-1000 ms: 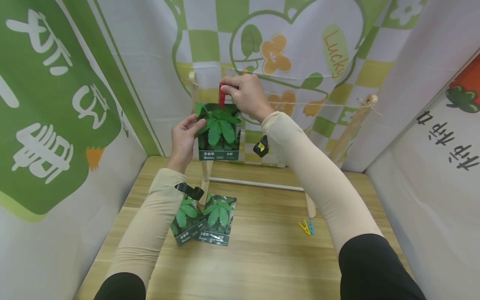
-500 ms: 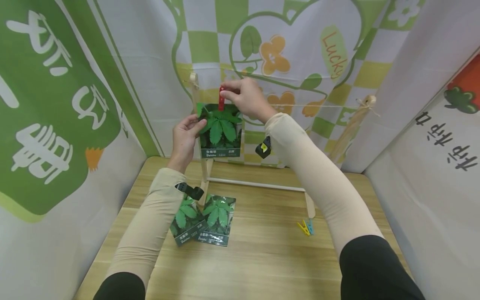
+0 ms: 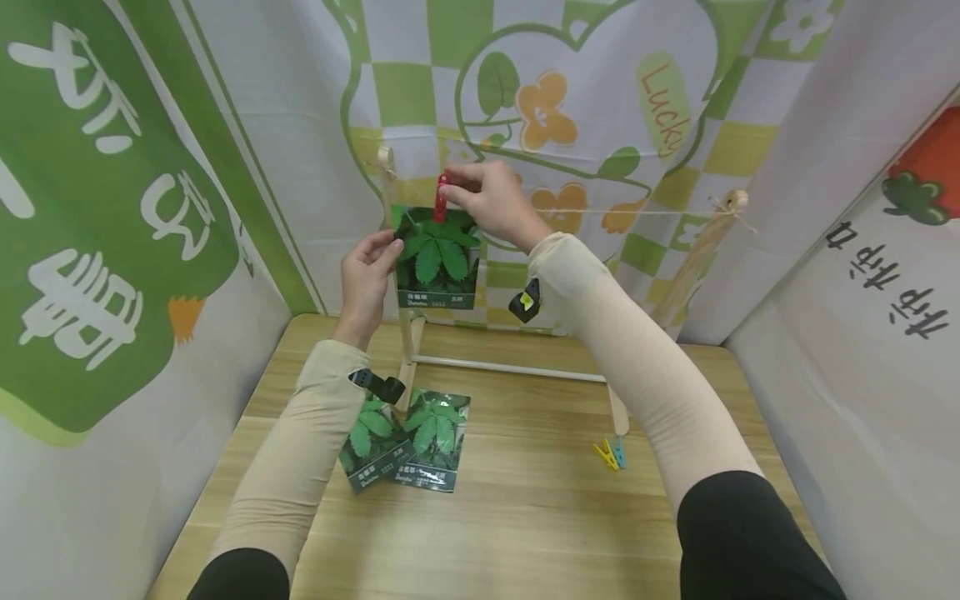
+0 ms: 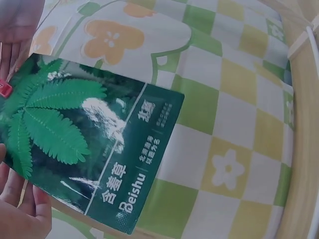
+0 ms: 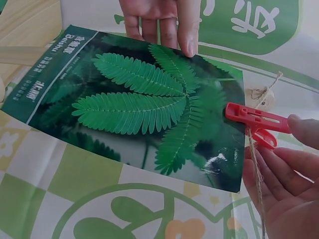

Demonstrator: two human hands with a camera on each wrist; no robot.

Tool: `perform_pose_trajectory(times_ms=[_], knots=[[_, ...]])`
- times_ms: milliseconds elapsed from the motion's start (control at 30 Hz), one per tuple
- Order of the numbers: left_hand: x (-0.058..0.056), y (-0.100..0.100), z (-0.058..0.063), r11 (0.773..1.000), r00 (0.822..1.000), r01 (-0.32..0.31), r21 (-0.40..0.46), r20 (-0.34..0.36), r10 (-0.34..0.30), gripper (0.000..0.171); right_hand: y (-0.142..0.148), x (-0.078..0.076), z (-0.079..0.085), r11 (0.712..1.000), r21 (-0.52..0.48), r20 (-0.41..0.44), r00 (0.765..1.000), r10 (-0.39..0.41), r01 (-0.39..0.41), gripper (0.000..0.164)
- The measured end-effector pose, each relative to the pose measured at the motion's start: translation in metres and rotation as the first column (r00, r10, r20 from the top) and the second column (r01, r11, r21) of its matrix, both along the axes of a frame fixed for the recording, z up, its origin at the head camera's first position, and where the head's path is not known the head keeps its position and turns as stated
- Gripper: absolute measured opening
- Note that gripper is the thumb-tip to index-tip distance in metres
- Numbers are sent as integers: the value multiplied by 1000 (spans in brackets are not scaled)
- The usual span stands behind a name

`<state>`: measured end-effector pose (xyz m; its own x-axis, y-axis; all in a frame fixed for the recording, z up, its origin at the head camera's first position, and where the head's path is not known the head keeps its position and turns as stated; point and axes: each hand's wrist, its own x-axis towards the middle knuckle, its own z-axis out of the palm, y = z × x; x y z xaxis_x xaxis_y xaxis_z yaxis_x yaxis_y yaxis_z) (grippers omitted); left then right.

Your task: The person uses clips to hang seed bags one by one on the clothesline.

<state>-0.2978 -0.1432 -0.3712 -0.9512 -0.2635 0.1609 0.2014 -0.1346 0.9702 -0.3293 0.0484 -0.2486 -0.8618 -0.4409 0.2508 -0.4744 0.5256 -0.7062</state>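
Note:
My left hand [image 3: 363,279] pinches the left edge of a dark green seed packet [image 3: 437,262] printed with a fern-like leaf. The packet is upright at the string [image 5: 256,174] of a wooden stand [image 3: 407,333]. My right hand [image 3: 491,200] pinches the handles of a red clothespin [image 5: 256,118] between thumb and fingers. In the right wrist view the clothespin's jaws lie over the packet's top edge, with the string running right by them. The left wrist view has the packet's lower part [image 4: 134,164] large, and only the tip of the red clothespin [image 4: 5,88] shows.
Two similar seed packets [image 3: 435,442] lie overlapping on the wooden table [image 3: 517,517], beside the stand's left foot. A yellow clothespin [image 3: 606,455] and a blue clothespin [image 3: 618,452] lie near its right foot. A white crossbar [image 3: 510,367] joins the stand's sides; a printed curtain hangs behind.
The red clothespin has come down a little, farther over the packet's top edge. The packet's bottom edge has risen slightly. Both hands keep their grips.

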Motion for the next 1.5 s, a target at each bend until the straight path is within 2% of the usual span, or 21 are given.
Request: perform_pose_trajectory(times_ms=[167,333,700,1000,1233,1500], knots=[[3,-2,0,1000,999,-13,9,-46,13,25,4,3,-2,999,-38,-23,1000,16,-16,47],[5,-2,1,1000,996,-4,22,-92,6,27,10,5,-7,993,-108,-29,999,38,-41,50],[17,-3,4,997,990,-13,-78,-141,2,34,22,11,-15,964,-239,-73,992,99,-114,49],[28,-1,15,993,988,-30,-116,-156,11,35,34,17,-10,946,-306,-85,993,81,-103,47],[36,-3,26,984,988,-26,-179,-156,-2,37,41,20,-9,964,-248,-147,987,62,-98,56],[45,-4,31,962,986,21,-271,-154,-65,42,51,32,-17,979,-187,-225,974,40,-84,59]])
